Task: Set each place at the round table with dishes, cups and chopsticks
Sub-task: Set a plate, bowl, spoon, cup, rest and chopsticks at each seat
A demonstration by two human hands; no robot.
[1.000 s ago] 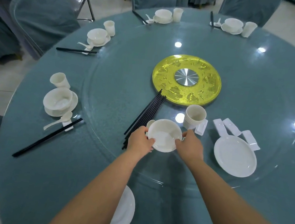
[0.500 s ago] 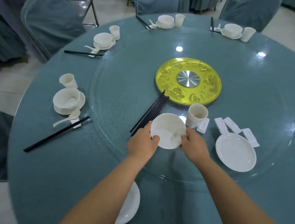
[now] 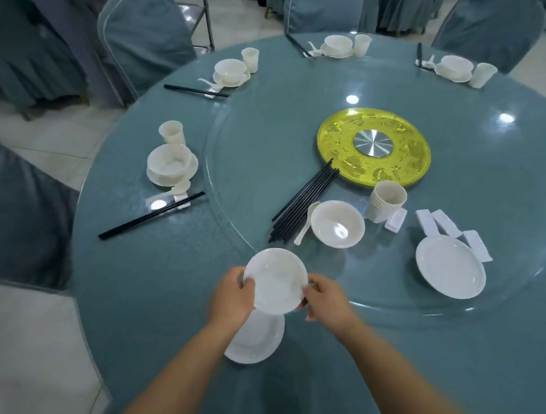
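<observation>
Above a plate [image 3: 254, 341], left hand [image 3: 232, 299] and right hand [image 3: 327, 300] grip a bowl [image 3: 275, 280].

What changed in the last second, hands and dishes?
Both hands, left hand and right hand, lifted one bowl off the stack on the glass turntable and drew it back toward the person, now over the plate at the near edge. A second bowl and spoon are left there. Chopstick bundle, cup stack and finished settings unchanged.
</observation>
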